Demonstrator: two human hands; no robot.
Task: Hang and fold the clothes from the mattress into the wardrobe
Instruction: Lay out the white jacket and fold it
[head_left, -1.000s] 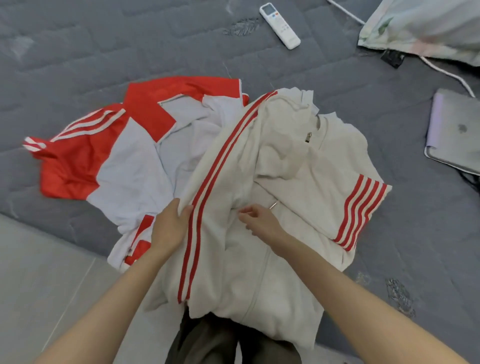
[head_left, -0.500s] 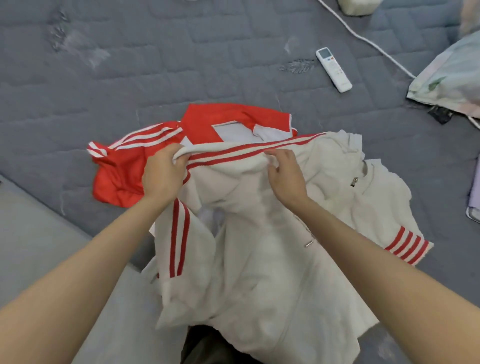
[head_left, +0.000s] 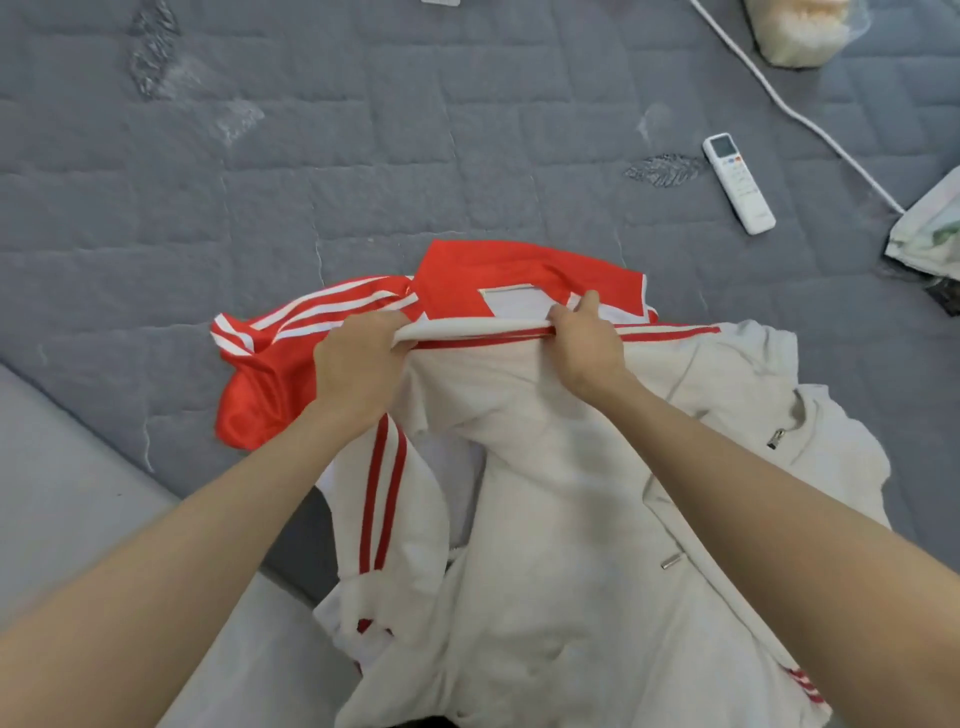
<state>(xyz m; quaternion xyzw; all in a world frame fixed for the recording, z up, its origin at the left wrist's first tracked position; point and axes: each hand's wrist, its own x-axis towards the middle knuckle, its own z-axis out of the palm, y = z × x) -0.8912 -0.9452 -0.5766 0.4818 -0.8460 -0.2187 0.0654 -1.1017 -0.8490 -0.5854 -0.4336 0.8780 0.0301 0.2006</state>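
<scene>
Nearby, remote (head_left: 738, 183), cable (head_left: 810, 122), red jersey (head_left: 270, 384) under jacket (head_left: 571, 519)

Off-white zip jacket (head_left: 561, 519) with red stripes: lies rumpled over the near edge of the grey quilted mattress (head_left: 363, 156), one striped fold held taut between left hand (head_left: 358, 364) and right hand (head_left: 587, 348). Red-and-white striped jersey (head_left: 270, 384): lies spread beneath, partly covered by the jacket.

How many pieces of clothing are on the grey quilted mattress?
2: a white zip jacket with red stripes in front, and a red-and-white shirt partly beneath it, farther back. More may be hidden underneath.
</scene>
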